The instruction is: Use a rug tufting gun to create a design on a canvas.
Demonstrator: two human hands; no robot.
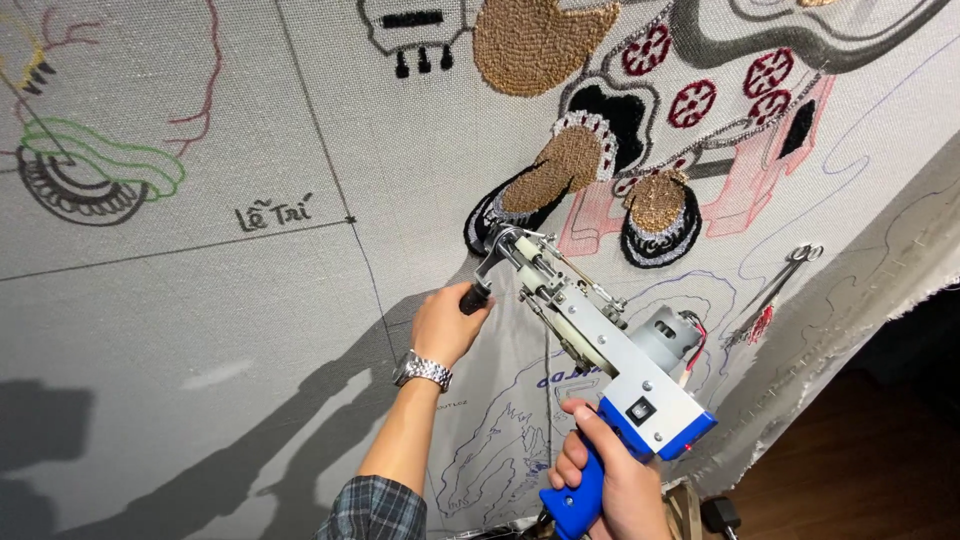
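Note:
A tufting gun (610, 350) with a grey metal body and blue grip is held up against a stretched grey cloth (250, 330). My right hand (612, 480) is closed on the blue pistol grip at the bottom. My left hand (445, 322), with a metal wristwatch (422, 370), grips the black front handle of the gun. The gun's needle end (505, 240) touches the cloth at the lower edge of a black, white and brown tufted patch (545, 185).
The cloth carries more tufted shapes: a brown patch (535, 40), red-and-white rounds (690, 100), pink outlines (760, 190), drawn lines at left. Scissors (785, 275) hang on the cloth at right. The frayed cloth edge (880, 310) and dark wooden floor (860, 470) lie lower right.

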